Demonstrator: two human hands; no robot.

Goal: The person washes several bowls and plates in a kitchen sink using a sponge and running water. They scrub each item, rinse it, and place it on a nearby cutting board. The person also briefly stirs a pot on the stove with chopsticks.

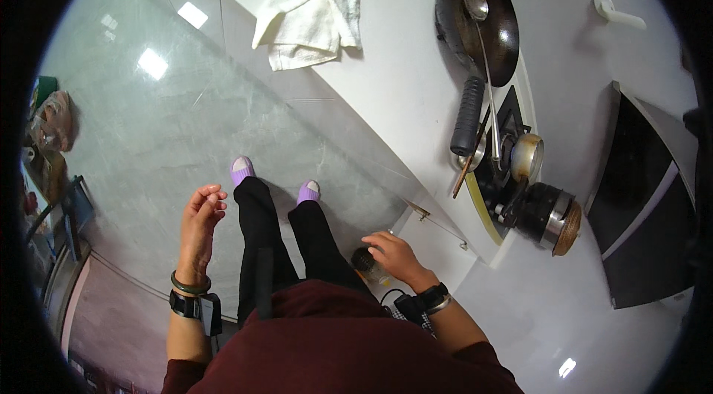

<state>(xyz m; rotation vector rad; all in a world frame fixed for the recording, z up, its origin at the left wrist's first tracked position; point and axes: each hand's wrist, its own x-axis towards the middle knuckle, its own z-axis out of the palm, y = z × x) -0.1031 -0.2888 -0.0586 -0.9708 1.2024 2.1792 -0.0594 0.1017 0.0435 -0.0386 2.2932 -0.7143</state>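
My left hand (203, 216) hangs over the grey floor with its fingers loosely bent and nothing in it. Near the opened white cabinet door (429, 238), my right hand (394, 255) is held out, its fingers apart and holding nothing. A dark ribbed object (363, 258) shows just below it, partly hidden. On the counter a black wok (501, 43) lies tilted beside the hob, with a metal ladle (486, 76) resting in it. Chopsticks (467, 168) lie across a small metal bowl (479, 157). A worn small pan (525, 157) sits on the hob by a dark pot (543, 213).
A white cloth (317, 15) hangs over the counter edge (384, 76). The range hood (646, 210) projects from the wall at the right. Plastic bags (54, 121) and other items stand at the far left. The cabinet's hinges (423, 214) show beside my right hand.
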